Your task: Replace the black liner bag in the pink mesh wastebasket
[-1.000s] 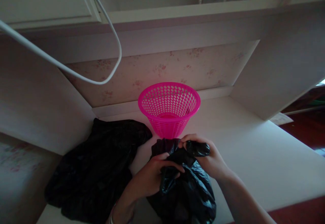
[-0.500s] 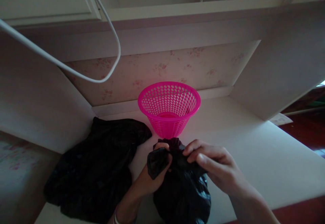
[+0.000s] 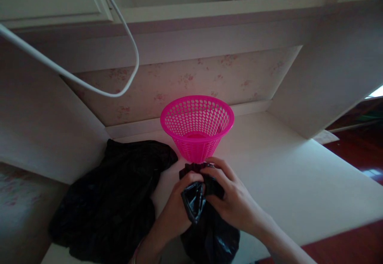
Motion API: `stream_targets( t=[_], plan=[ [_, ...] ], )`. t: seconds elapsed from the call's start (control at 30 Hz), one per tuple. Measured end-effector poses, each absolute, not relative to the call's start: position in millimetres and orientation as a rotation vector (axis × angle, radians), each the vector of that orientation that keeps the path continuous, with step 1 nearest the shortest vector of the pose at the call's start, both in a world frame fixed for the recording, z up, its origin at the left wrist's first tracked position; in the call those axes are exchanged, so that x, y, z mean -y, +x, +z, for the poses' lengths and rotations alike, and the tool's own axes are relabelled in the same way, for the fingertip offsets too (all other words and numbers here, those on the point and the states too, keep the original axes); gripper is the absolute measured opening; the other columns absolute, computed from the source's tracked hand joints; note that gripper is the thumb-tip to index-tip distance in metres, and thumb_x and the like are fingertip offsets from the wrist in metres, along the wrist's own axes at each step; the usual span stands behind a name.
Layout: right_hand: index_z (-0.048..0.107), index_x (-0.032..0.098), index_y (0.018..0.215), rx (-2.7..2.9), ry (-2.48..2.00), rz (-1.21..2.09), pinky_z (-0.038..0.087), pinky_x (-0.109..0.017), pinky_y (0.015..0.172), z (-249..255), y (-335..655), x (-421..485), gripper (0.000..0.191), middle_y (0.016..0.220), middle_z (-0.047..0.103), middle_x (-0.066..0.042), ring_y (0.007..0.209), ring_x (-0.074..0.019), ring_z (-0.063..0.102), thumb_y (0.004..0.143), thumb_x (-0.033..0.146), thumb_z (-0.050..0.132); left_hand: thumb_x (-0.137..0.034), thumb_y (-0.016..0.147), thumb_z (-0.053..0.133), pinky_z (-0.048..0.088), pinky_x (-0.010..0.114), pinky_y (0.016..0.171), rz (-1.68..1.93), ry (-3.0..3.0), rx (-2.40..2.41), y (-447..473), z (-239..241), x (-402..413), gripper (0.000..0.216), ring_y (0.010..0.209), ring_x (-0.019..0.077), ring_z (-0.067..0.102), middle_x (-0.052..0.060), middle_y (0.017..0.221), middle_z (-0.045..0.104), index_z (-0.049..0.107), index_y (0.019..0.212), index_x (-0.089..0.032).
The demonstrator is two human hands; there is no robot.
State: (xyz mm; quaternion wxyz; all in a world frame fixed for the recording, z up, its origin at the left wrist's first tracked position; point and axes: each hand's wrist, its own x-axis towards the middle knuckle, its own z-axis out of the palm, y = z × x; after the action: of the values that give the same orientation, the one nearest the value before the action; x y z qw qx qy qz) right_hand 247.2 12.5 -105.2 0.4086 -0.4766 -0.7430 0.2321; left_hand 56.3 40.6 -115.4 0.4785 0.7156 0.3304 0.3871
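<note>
A black plastic bag [image 3: 209, 236] stands on the white desk [image 3: 299, 184] right in front of me. My left hand [image 3: 175, 212] is closed on one gathered end of the bag's mouth. My right hand [image 3: 230, 200] is closed on the other end, its fingers curled over the top, touching the left hand. Just behind my hands stands a bright pink perforated basket [image 3: 196, 126], upright, with nothing visible inside it.
A second, larger black bag [image 3: 110, 200] lies crumpled at the desk's left corner. A white cable [image 3: 89, 88] loops down from the upper left. Side panels wall the desk on both sides, a shelf runs overhead, and dark red floor shows at right.
My hands have drawn together over the bag's mouth. The loose end held at the right a second ago has crossed to the left, and the bag's top is bunched tighter.
</note>
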Motion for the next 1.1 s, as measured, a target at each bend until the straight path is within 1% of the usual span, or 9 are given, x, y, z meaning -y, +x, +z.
stream_targets(
  t=[0.1,0.2,0.33,0.43,0.6,0.7,0.8,0.93,1.1],
  plan=[
    [0.057,0.024,0.117,1.982,-1.119,0.525,0.060,-0.038,0.093,-108,248,-15,0.053,0.120,0.068,-0.009,0.110,-0.0238,0.069,0.070,-0.001,0.051,-0.007,0.090,0.062,0.051,0.029,0.093,0.913,1.893,-0.739,54,-106,-37,0.028,0.103,0.0188,0.064,0.003,0.109,0.063,0.071,0.107,-0.027],
    [0.054,0.024,0.099,1.933,-1.172,0.226,0.058,-0.031,0.073,-122,241,-18,0.039,0.105,0.071,-0.009,0.089,-0.0220,0.072,0.068,0.001,0.048,-0.001,0.087,0.063,0.051,0.030,0.100,0.880,1.948,-0.822,53,-108,-30,0.044,0.116,0.0204,0.064,0.005,0.131,0.055,0.074,0.116,-0.032],
    [0.047,0.025,0.089,1.821,-1.286,-0.052,0.047,-0.027,0.055,-139,233,-22,0.024,0.094,0.075,-0.009,0.070,-0.0205,0.071,0.074,0.008,0.052,-0.010,0.093,0.067,0.057,0.029,0.093,0.981,1.932,-0.928,55,-125,-18,0.039,0.111,0.0203,0.067,0.005,0.126,0.056,0.073,0.122,-0.035],
    [0.053,0.024,0.098,1.785,-1.349,-0.037,0.042,-0.027,0.051,-144,232,-26,0.027,0.075,0.075,-0.003,0.057,-0.0198,0.069,0.074,0.013,0.056,-0.015,0.098,0.065,0.059,0.029,0.092,1.024,2.000,-0.984,58,-133,-13,0.031,0.106,0.0201,0.071,0.005,0.121,0.064,0.074,0.122,-0.033],
    [0.062,0.020,0.116,1.885,-1.231,0.102,0.051,-0.030,0.057,-139,235,-27,0.048,0.078,0.079,-0.004,0.060,-0.0220,0.073,0.070,0.012,0.054,-0.017,0.099,0.067,0.059,0.028,0.097,1.112,2.112,-1.003,61,-135,-10,0.026,0.113,0.0214,0.073,0.005,0.122,0.071,0.069,0.122,-0.029],
    [0.063,0.021,0.124,1.871,-1.200,0.332,0.060,-0.031,0.074,-129,241,-23,0.058,0.104,0.082,-0.008,0.086,-0.0223,0.079,0.070,0.006,0.049,-0.016,0.100,0.065,0.061,0.027,0.092,1.200,2.149,-1.047,63,-137,-9,0.019,0.107,0.0198,0.075,0.005,0.115,0.072,0.067,0.115,-0.027],
    [0.060,0.024,0.140,1.826,-1.196,0.643,0.059,-0.036,0.098,-118,252,-14,0.065,0.130,0.076,-0.009,0.115,-0.0226,0.074,0.078,0.005,0.052,-0.017,0.100,0.064,0.062,0.029,0.091,1.267,2.196,-1.087,65,-139,-10,0.016,0.108,0.0199,0.075,0.006,0.117,0.074,0.066,0.114,-0.026],
    [0.050,0.030,0.155,1.681,-1.131,1.081,0.048,-0.047,0.117,-116,264,1,0.066,0.153,0.061,-0.010,0.138,-0.0280,0.061,0.092,0.028,0.069,-0.018,0.098,0.067,0.062,0.033,0.099,1.280,2.227,-1.096,64,-139,-12,0.012,0.115,0.0215,0.074,0.007,0.122,0.075,0.067,0.108,-0.026],
    [0.053,0.032,0.153,1.107,-1.156,1.344,0.051,-0.048,0.110,-123,261,3,0.065,0.133,0.072,-0.009,0.120,-0.0278,0.068,0.096,0.059,0.066,-0.014,0.096,0.068,0.061,0.029,0.098,1.330,2.202,-0.966,63,-141,-13,0.011,0.116,0.0202,0.075,0.008,0.126,0.074,0.065,0.100,-0.024]
  ],
)
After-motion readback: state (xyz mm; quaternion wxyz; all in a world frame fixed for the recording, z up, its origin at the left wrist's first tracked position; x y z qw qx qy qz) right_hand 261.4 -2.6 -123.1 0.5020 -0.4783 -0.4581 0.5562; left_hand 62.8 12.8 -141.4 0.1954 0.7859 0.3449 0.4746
